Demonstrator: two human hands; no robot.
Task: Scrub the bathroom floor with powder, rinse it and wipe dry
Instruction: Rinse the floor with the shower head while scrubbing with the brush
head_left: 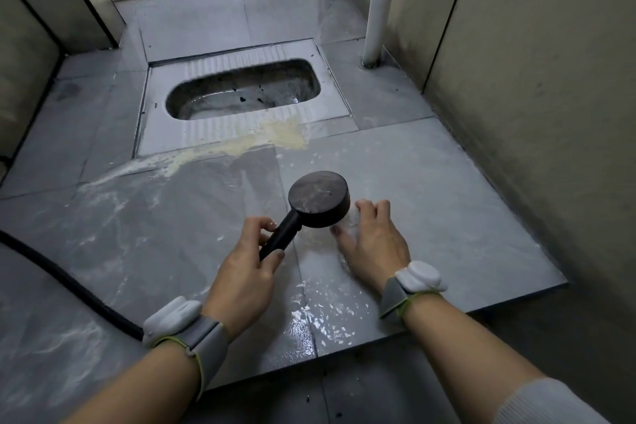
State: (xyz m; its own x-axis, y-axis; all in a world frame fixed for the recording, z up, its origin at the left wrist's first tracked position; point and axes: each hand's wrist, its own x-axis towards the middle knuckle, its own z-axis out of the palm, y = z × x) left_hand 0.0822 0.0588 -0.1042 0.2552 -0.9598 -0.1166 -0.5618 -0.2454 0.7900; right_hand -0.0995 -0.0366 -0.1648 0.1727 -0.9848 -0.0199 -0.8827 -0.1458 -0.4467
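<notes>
The wet grey tiled bathroom floor point(430, 182) is seen from above, sheeted with water near the bottom and streaked with yellowish powder foam point(275, 136) along the edge of the white ceramic squat toilet pan point(241, 93) – that foam sits well ahead of both hands. A white vertical pipe point(378, 3) is planted by the right wall. The round black handheld shower head point(319, 198) is gripped by its handle in the left hand point(246, 268), face down, water falling under it. The right hand point(373, 239) is laid flat on the wet tile just beside the head – fingers spread, nothing held.
</notes>
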